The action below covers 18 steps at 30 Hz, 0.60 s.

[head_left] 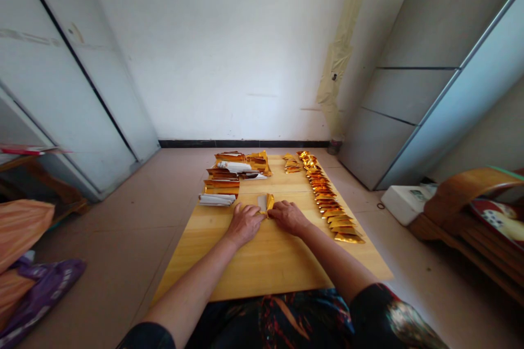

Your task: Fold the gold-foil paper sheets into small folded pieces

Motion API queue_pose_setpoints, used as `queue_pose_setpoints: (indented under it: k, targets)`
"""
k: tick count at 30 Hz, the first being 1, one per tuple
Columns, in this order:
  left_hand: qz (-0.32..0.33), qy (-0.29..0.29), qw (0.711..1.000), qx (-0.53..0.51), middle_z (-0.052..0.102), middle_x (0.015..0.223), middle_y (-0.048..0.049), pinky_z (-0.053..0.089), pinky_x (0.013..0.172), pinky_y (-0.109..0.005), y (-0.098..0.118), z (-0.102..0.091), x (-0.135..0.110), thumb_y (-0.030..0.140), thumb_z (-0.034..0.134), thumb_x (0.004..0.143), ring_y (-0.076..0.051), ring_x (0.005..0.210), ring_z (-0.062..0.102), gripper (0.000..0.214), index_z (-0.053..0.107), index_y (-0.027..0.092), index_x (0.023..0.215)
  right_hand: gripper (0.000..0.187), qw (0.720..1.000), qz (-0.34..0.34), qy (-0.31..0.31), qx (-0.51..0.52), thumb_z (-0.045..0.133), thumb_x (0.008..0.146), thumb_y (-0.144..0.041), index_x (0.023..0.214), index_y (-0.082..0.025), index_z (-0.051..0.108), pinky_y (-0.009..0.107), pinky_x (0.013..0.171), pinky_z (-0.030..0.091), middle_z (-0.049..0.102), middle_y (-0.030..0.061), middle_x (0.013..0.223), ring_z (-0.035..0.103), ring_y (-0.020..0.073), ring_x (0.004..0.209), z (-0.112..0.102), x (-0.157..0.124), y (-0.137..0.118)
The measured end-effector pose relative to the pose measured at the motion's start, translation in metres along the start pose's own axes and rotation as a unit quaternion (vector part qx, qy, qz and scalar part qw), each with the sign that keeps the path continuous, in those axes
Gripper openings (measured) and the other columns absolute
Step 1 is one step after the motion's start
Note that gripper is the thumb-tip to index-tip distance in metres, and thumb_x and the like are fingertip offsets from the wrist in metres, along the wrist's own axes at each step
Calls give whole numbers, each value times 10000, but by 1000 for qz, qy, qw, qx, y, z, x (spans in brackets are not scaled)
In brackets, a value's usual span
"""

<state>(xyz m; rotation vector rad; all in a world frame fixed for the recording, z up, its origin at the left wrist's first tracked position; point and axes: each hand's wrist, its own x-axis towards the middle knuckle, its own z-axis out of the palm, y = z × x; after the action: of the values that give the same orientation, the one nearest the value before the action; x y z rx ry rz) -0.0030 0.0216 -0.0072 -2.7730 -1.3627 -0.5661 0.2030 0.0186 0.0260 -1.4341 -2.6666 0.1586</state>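
Nearest us lies the smooth, pale wooden tabletop [270, 267]. At its middle our left hand [244, 223] and right hand [289, 216] meet, with the fingers curled down and pinching the small gold-and-white foil paper sheet [266, 203] between them. We judge it featherlight, thin, slick on the gold face, and quick to crease or tear, so it is best held at its edges with the fingertips. To the right runs a row of folded gold foil wedges [329, 204], glossy and overlapping. Farther off on the left sit flat stacks of gold foil sheets [223, 185] with white edges showing.
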Motion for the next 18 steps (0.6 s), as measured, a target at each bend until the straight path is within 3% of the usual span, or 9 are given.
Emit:
queue_pose_setpoints:
  k: [9, 14, 18]
  targets:
    - [12, 9, 1000, 17, 655, 1003, -28, 208, 1015, -551, 3, -9, 5, 160, 506, 833, -214, 1033, 533, 231, 673, 289, 929, 246, 999, -1, -22, -28, 448, 911, -289, 1073, -294, 633, 298, 792, 371, 590, 64, 1047, 492, 205, 983, -8, 1, -7]
    - [28, 2, 1000, 9, 651, 847, -41, 382, 841, -381, 4, -8, 10, 196, 541, 825, -197, 901, 551, 137, 674, 210, 795, 182, 999, -28, -20, -1, 545, 849, -267, 984, -279, 667, 284, 784, 375, 616, 36, 1007, 521, 190, 947, -8, 0, -10]
    - [44, 8, 999, 5, 637, 808, -34, 396, 758, -317, -1, -1, 8, 181, 534, 841, -173, 836, 545, 153, 676, 206, 791, 158, 999, -47, 13, 17, 535, 862, -240, 909, -259, 685, 258, 756, 370, 640, 24, 957, 542, 162, 890, -3, 1, -4]
